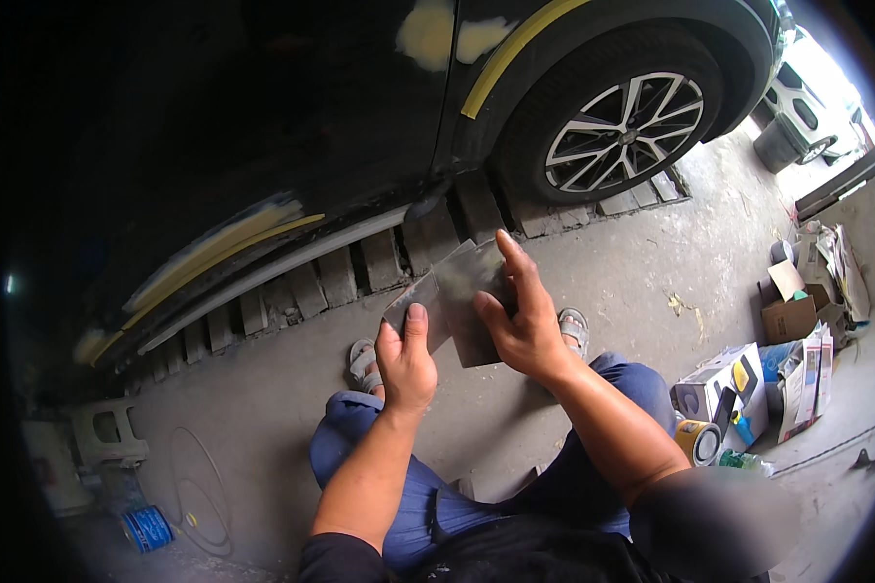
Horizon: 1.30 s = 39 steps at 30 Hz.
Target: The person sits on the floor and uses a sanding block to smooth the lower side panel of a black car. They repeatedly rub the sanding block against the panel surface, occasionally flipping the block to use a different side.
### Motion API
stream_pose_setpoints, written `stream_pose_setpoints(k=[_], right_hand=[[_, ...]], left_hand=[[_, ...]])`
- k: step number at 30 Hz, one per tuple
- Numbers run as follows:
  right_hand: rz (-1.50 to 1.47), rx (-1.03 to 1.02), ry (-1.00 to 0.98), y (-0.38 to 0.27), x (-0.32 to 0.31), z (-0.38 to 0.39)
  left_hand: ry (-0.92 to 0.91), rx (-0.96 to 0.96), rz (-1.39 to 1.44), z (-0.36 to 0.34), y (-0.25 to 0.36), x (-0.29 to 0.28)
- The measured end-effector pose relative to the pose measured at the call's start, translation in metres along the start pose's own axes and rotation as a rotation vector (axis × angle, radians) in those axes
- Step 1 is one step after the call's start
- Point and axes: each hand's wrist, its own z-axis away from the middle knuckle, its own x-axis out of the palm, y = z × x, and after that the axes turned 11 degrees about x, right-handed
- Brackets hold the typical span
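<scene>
- My left hand [406, 369] is closed on a thin, lighter grey plate [424, 291], with the thumb laid flat across its face.
- My right hand [533, 335] grips a broader, darker plate [470, 335] near its right edge, thumb in front, index finger reaching up along the side.
- Both plates are in front of me, above the concrete floor [593, 262] and between my sandalled feet; they overlap in view, and I can't tell how firmly they touch.
- I'd judge that I'm working one plate against the other, so the darker one should be steady and the lighter one should do the moving.
- A low angle and light, even pressure should suit such thin sheets; forcing them could bend a corner.
- My thumbs are best set back from the meeting edges, which may be sharp.
- Working clear of the dark car [292, 126] should spare its pale patches [426, 34] and yellow strips [515, 53] an accidental knock.
- Any smear on the plates is too indistinct to name.
</scene>
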Motion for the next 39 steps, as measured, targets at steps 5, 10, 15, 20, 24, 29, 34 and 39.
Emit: stream_pose_setpoints(k=[5,10,15,20,24,29,34,39], right_hand=[[0.048,-0.026,0.004,-0.002,-0.002,0.0],[0.058,0.002,-0.029,-0.008,0.002,0.007],[0.125,-0.075,-0.12,-0.015,0.009,0.019],[0.06,0.1,-0.095,-0.02,-0.001,0.007],[0.126,-0.096,-0.12,-0.014,0.008,0.02],[0.081,-0.016,-0.126,-0.015,0.004,0.013],[0.13,-0.125,-0.036,-0.008,-0.003,0.005],[0.144,-0.129,-0.177,-0.017,0.009,0.023]], left_hand=[[-0.01,0.053,-0.046,0.001,-0.002,-0.001],[-0.062,0.074,-0.135,0.002,0.007,0.003],[-0.031,0.072,-0.106,0.002,0.003,0.004],[-0.109,0.073,-0.227,0.004,0.001,-0.005],[-0.113,0.052,-0.265,0.001,0.001,-0.003],[-0.16,0.141,-0.331,0.001,0.001,-0.007],[-0.191,0.005,-0.424,0.0,0.005,-0.013],[-0.202,0.151,-0.364,-0.002,0.002,-0.008]])
